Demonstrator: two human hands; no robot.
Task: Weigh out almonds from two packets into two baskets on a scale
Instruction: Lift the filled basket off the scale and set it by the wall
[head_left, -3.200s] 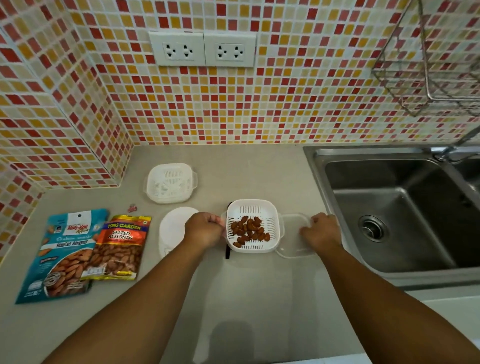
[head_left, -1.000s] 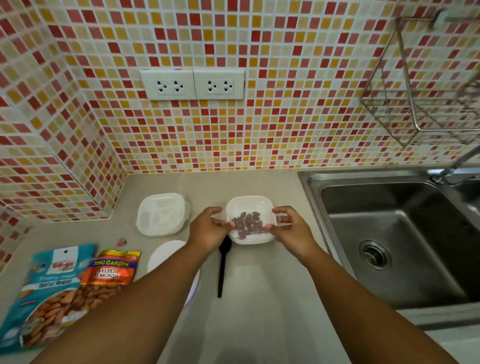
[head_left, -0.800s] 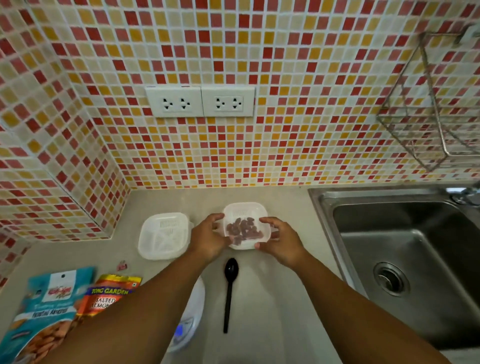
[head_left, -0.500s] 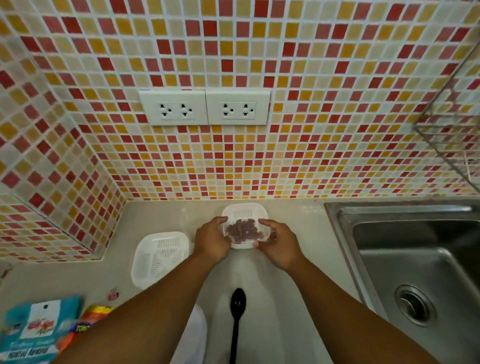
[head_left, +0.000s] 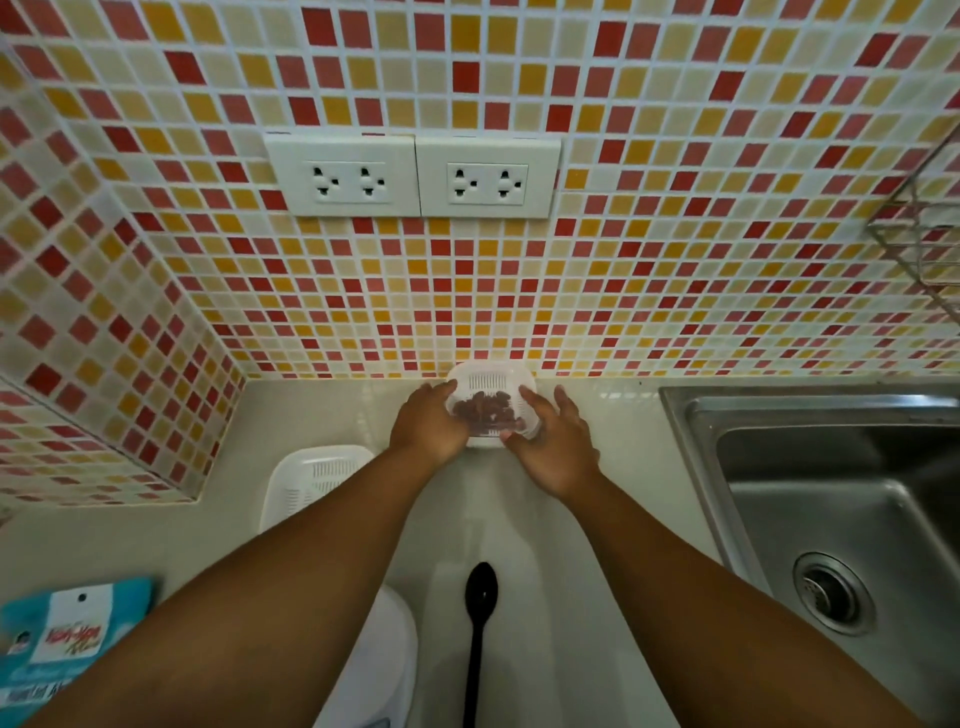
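Centre frame, at the foot of the tiled wall, a left hand (head_left: 428, 423) and right hand (head_left: 553, 447) grip a lidded white basket (head_left: 491, 382) of almonds (head_left: 485, 410) on the counter (head_left: 519, 519).

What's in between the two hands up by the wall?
In the head view, the left hand and right hand have a small white basket of almonds between them.

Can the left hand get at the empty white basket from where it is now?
Probably yes. The left hand is holding the basket of almonds by the wall, so it must let go first. The empty basket lies beside the left forearm, nothing on top of it.
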